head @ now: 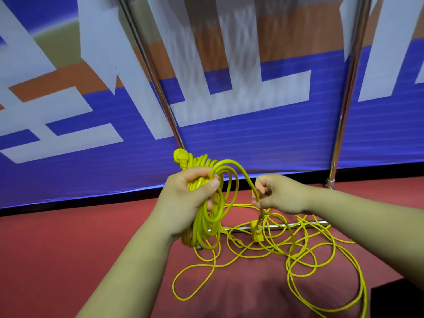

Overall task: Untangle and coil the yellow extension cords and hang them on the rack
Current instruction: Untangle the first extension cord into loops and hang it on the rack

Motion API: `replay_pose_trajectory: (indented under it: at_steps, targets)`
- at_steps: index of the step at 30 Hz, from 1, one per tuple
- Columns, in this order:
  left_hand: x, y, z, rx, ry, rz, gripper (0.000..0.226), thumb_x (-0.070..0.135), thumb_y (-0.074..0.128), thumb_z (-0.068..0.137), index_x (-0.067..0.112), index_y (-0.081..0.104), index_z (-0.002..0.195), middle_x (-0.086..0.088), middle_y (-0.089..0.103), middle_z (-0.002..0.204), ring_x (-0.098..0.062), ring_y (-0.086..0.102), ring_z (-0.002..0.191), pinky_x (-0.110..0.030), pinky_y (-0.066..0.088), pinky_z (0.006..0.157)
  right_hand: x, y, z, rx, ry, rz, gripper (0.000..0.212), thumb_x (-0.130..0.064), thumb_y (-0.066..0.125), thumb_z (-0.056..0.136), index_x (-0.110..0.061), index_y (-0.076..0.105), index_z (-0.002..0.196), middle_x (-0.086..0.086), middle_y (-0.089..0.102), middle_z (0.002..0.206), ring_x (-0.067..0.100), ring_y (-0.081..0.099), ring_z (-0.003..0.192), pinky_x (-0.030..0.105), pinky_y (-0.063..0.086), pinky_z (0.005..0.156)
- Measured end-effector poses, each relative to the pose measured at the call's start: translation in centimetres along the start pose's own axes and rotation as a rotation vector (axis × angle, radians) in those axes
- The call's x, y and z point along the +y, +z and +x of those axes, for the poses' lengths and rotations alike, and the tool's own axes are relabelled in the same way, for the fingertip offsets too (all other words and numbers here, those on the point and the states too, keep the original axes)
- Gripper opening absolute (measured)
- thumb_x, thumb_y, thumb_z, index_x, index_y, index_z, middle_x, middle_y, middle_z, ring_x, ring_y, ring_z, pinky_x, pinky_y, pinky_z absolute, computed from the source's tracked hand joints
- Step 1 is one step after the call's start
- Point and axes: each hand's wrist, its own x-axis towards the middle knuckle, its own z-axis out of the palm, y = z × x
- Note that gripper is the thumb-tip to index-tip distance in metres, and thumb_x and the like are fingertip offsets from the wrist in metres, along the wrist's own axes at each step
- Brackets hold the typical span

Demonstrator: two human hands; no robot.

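Forearms nearest, over red floor (91,249) | left grip (190,193) curled round part-wound yellow coil (206,216), plug (181,158) on top | right grip (280,193) pinched the feeding strand (249,182) | much cord (270,246) lay tangled on floor at rack (343,111) foot | judged: coiling midway, hanging not yet done.

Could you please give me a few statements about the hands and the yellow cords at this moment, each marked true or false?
1. The left hand grips a coil of yellow cord. True.
2. The right hand is empty. False: it pinches a strand leading off the coil.
3. A finished coil hangs on the rack. False: nothing hangs on the poles that are visible.
4. Loose cord lies tangled on the red floor. True.
5. The plug above the left hand is black. False: it is yellow.
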Motion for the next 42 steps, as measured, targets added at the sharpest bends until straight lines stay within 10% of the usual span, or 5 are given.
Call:
replay_pose_trajectory:
  at_steps: [7,20,33,42]
  targets:
    - [0.0,-2.1,0.0,0.055,0.022,-0.178,0.012,0.016,0.071,0.083,0.011,0.067,0.093,-0.005,0.056,0.068,-0.02,0.049,0.05,-0.028,0.047,0.051,5.0,2.5,1.2,-0.098,0.213,-0.259,0.042,0.0,0.075,0.08,-0.018,0.038,0.07,-0.007,0.05,0.062,-0.005,0.043,0.04,0.012,0.031,0.046]
    - [-7.8,-3.6,0.1,0.15,-0.394,-0.073,0.007,0.006,0.07,0.091,0.008,0.069,0.098,-0.009,0.057,0.064,-0.014,0.053,0.044,-0.025,0.049,0.045,9.3,4.5,0.8,-0.061,0.334,-0.55,0.034,-0.005,0.072,0.078,-0.022,0.044,0.069,-0.003,0.057,0.065,0.02,0.055,0.063,0.034,0.046,0.059]
    - [-10.4,-3.5,0.6,0.223,-0.539,-0.157,0.021,0.002,0.069,0.09,0.013,0.072,0.108,-0.01,0.061,0.065,-0.013,0.055,0.043,-0.026,0.051,0.044,8.8,3.7,0.3,-0.027,0.38,-0.257,0.032,-0.007,0.078,0.082,-0.018,0.051,0.07,-0.009,0.053,0.053,0.003,0.042,0.043,0.021,0.036,0.047]
    - [-10.2,-5.6,1.5,0.575,-0.383,-0.308,0.034,0.002,0.07,0.09,0.019,0.069,0.119,-0.008,0.066,0.071,-0.013,0.057,0.048,-0.025,0.052,0.049,3.7,1.8,1.3,0.113,0.277,0.216,0.017,-0.003,0.067,0.091,-0.011,0.056,0.08,0.008,0.059,0.065,0.017,0.051,0.057,0.026,0.043,0.052]
